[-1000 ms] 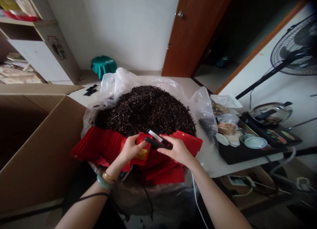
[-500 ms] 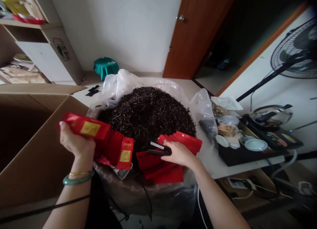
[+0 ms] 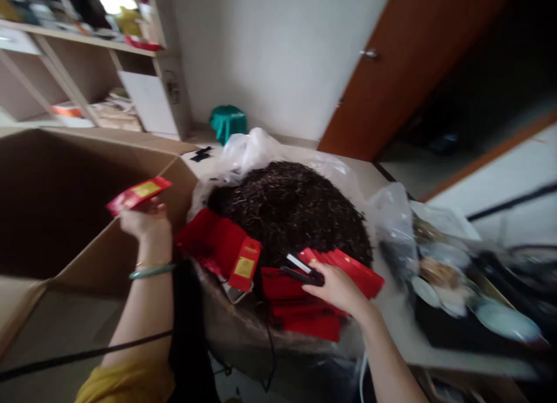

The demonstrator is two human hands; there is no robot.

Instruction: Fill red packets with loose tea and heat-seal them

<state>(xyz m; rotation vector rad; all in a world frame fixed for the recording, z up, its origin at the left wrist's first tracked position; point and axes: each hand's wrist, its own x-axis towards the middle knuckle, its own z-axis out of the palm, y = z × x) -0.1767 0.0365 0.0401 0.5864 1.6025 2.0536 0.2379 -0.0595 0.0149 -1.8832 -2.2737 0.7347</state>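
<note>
My left hand (image 3: 145, 218) grips a red packet (image 3: 141, 191) with a yellow label, over the near rim of a cardboard box (image 3: 174, 176). In my right hand (image 3: 337, 284) is a black two-jawed handheld sealer (image 3: 303, 270) with a white strip; its jaws are apart, with nothing between them. Below and beside that hand lie stacks of red packets (image 3: 300, 310). Another row of red packets (image 3: 213, 234) leans between the box and a heap of dark dried tea leaves (image 3: 291, 205). A small pale-edged device (image 3: 235, 294) is mostly hidden under this row.
Crumpled clear plastic (image 3: 256, 150) surrounds the leaf heap. To the right, a black tray (image 3: 439, 327) holds dishes and a white bowl (image 3: 507, 319). A black cord (image 3: 270, 351) hangs in front. A green-covered bin (image 3: 228, 123) stands by the wall.
My left hand has carried the packet away from the row, left over the box. My right hand still holds the sealer near the stacks. The camera view has turned left.
</note>
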